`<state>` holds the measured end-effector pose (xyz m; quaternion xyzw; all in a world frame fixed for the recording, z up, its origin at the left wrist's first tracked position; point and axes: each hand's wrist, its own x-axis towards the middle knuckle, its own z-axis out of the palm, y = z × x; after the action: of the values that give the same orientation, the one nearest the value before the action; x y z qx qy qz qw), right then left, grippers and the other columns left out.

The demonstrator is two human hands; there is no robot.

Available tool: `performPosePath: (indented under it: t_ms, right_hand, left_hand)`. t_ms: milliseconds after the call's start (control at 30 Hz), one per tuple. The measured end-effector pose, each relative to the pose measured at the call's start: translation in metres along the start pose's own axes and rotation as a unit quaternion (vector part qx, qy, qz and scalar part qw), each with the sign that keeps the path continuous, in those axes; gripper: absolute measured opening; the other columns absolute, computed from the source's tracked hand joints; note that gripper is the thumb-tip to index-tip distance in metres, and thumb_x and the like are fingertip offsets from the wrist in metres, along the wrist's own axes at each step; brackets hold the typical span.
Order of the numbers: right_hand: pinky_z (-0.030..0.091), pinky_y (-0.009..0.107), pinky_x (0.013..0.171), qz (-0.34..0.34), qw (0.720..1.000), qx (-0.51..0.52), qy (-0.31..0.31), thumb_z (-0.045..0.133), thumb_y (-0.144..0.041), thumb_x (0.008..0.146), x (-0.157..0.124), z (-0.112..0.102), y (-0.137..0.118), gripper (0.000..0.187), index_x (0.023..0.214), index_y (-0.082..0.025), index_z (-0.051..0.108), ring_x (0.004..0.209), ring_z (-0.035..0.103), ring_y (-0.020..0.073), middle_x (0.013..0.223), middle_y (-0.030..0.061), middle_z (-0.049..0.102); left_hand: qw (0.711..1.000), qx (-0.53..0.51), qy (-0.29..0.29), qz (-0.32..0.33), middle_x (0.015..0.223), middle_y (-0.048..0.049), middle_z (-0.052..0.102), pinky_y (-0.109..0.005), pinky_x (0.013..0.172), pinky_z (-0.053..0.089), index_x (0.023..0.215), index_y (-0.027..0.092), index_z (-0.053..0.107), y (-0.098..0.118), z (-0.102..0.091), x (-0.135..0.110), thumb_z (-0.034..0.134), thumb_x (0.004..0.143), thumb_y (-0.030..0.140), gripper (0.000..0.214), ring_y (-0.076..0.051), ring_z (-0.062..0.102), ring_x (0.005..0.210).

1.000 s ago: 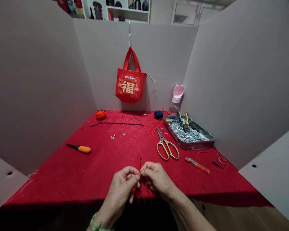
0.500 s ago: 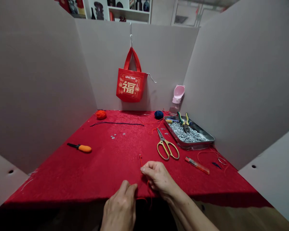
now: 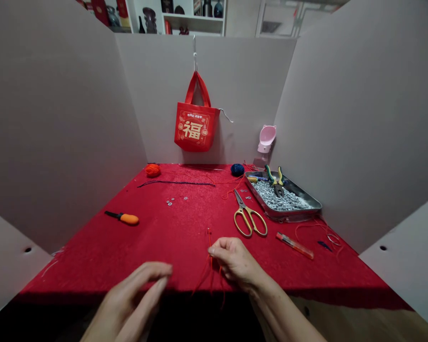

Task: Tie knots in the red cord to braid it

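My right hand (image 3: 233,261) is closed in a pinch on a thin red cord (image 3: 209,241) near the table's front edge. At the cord's upper end a tiny shiny piece, too small to name, lies on the cloth. Several loose strands of the cord hang below the pinch toward the edge. To the left, my left hand (image 3: 139,297) is apart from the cord, slightly blurred, its thumb a little away from the fingers and nothing visible between them. Gold-handled scissors (image 3: 248,216) lie just beyond my right hand.
A metal tray (image 3: 316,209) of small screws or nails holds pliers (image 3: 278,185) at right. A red-orange pen-like stick (image 3: 295,245), an orange-handled tool (image 3: 128,219), several washers (image 3: 170,203), yarn balls (image 3: 152,170) and a dark cord (image 3: 178,183) lie on the red cloth (image 3: 157,242). Panels enclose the table.
My left hand has moved left, away from the cord and my right hand, and its fingers have loosened. My right hand keeps its pinch; strands now hang below it. The view has shifted slightly.
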<state>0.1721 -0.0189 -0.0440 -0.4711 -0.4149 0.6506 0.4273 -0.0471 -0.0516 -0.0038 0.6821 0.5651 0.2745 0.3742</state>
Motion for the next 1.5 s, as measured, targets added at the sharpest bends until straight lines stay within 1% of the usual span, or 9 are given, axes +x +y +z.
performPosePath:
  t_ms: [67,133,267,567,700,800,1033,1267,1500]
  right_hand:
    - [0.012,0.016,0.031,-0.007,1.000,-0.009,0.006,0.054,-0.033,0.071,0.001,0.000,0.002,0.024,0.064,-0.014,0.041,0.030,0.020,0.0017,0.038,-0.0085,0.032]
    - [0.013,0.016,0.033,-0.019,1.000,-0.014,0.017,0.054,-0.033,0.070,0.002,0.000,0.004,0.024,0.064,-0.013,0.043,0.031,0.022,0.0016,0.039,-0.0076,0.034]
    - [0.023,0.016,0.039,-0.053,0.998,0.015,0.018,0.055,-0.033,0.069,0.003,0.001,0.006,0.025,0.064,-0.010,0.046,0.038,0.034,0.0032,0.044,-0.0028,0.044]
    - [0.018,0.017,0.041,-0.046,0.998,-0.039,0.027,0.059,-0.036,0.066,0.003,-0.003,0.008,0.028,0.064,-0.010,0.048,0.041,0.028,0.0030,0.047,-0.0031,0.042]
    - [0.020,0.017,0.043,-0.075,0.992,-0.097,0.028,0.056,-0.033,0.068,0.001,-0.003,0.010,0.025,0.064,-0.009,0.049,0.045,0.029,0.0041,0.051,-0.0016,0.042]
    - [0.017,0.018,0.042,-0.081,0.987,-0.130,0.038,0.054,-0.032,0.070,-0.003,-0.003,0.009,0.024,0.062,-0.010,0.047,0.045,0.027,0.0044,0.050,-0.0027,0.036]
    - [0.022,0.019,0.045,-0.119,0.970,-0.204,0.060,0.048,-0.035,0.075,-0.010,-0.004,0.013,0.026,0.066,-0.010,0.050,0.048,0.031,0.0059,0.052,-0.0018,0.039]
    - [0.024,0.020,0.049,-0.142,0.920,-0.350,0.100,0.044,-0.032,0.080,-0.021,-0.003,0.007,0.024,0.066,-0.014,0.051,0.051,0.042,0.0084,0.056,0.0015,0.050]
    - [0.019,0.026,0.049,-0.222,0.779,-0.561,0.169,0.036,-0.021,0.083,-0.054,0.010,0.006,0.021,0.069,-0.016,0.052,0.053,0.053,0.0152,0.063,0.0061,0.058]
  left_hand:
    - [0.987,-0.125,-0.079,-0.067,0.101,-0.0070,0.057,-0.024,0.065,0.048,0.102,0.020,0.053,0.024,0.017,0.026,0.050,0.075,0.040,0.034,-0.018,0.056,0.088]
    - [0.963,-0.220,-0.133,-0.087,0.098,-0.0097,0.055,-0.024,0.057,0.048,0.103,0.015,0.048,0.035,0.038,0.048,0.054,0.073,0.036,0.037,-0.019,0.056,0.086]
    - [0.934,-0.275,-0.205,-0.094,0.074,-0.0061,0.057,-0.019,0.047,0.045,0.095,0.010,0.048,0.031,0.061,0.068,0.060,0.068,0.026,0.034,-0.012,0.055,0.061]
    - [0.924,-0.283,-0.211,-0.145,0.065,-0.0055,0.057,-0.019,0.048,0.045,0.078,0.007,0.056,0.023,0.057,0.076,0.056,0.061,0.019,0.021,-0.011,0.055,0.056]
    - [0.925,-0.310,-0.145,-0.165,0.048,0.0040,0.041,-0.013,0.032,0.023,0.067,0.010,0.054,0.022,0.064,0.074,0.044,0.060,0.018,0.015,-0.002,0.031,0.035]
    - [0.926,-0.312,-0.121,-0.178,0.045,0.0085,0.023,-0.013,0.034,0.008,0.063,0.012,0.052,0.025,0.068,0.069,0.041,0.062,0.020,0.014,-0.001,0.014,0.035]
    - [0.940,-0.271,-0.134,-0.158,0.040,0.0093,0.021,-0.018,0.034,0.005,0.060,0.014,0.047,0.032,0.074,0.063,0.051,0.068,0.035,0.024,-0.002,0.012,0.034]
    - [0.948,-0.273,-0.093,-0.136,0.046,0.0050,0.039,-0.016,0.038,0.016,0.063,0.009,0.053,0.025,0.081,0.066,0.060,0.064,0.039,0.031,-0.002,0.028,0.039]
    - [0.942,-0.290,-0.101,-0.137,0.052,0.0021,0.049,-0.015,0.033,0.017,0.066,0.012,0.048,0.026,0.082,0.060,0.054,0.071,0.041,0.030,-0.002,0.030,0.035]
